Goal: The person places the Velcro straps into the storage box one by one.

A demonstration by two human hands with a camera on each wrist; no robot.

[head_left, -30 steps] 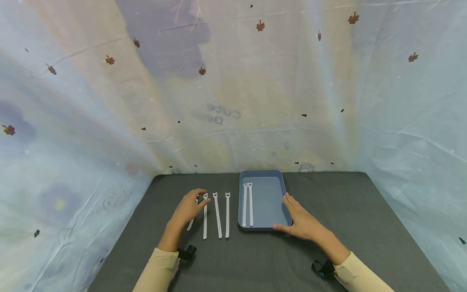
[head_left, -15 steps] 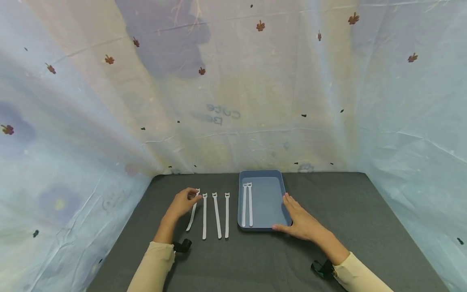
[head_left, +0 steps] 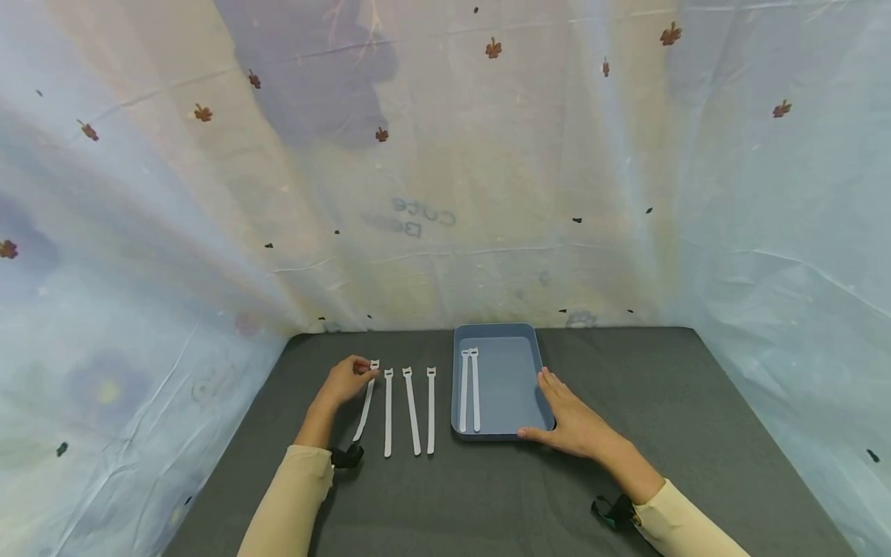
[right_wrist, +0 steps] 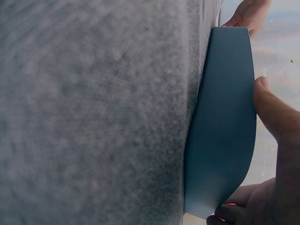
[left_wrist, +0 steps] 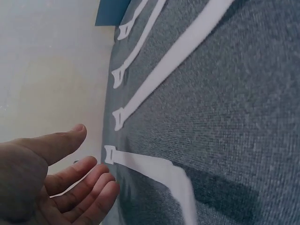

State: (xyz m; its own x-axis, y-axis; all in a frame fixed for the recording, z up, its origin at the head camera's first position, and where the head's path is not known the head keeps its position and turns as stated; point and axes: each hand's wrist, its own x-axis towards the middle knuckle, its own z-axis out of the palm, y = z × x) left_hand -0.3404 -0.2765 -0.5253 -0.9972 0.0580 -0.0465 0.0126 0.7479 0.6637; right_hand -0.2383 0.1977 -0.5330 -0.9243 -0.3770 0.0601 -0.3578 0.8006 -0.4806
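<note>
Head view: left hand (head_left: 345,381), parted and empty, hovers beside a strap (head_left: 366,405); pickup seems the step, needing a pinch. Right hand (head_left: 574,419), spread, touches the tray (head_left: 511,375).

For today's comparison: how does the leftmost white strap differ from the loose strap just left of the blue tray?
Pose: the leftmost strap slants and bends partway along, while the rightmost loose strap lies nearly straight.
Neighbours: the leftmost strap has the left hand at its head; the rightmost loose strap lies beside the blue tray.
Shared: both are white, outside the tray, with slotted heads at their far ends.
</note>
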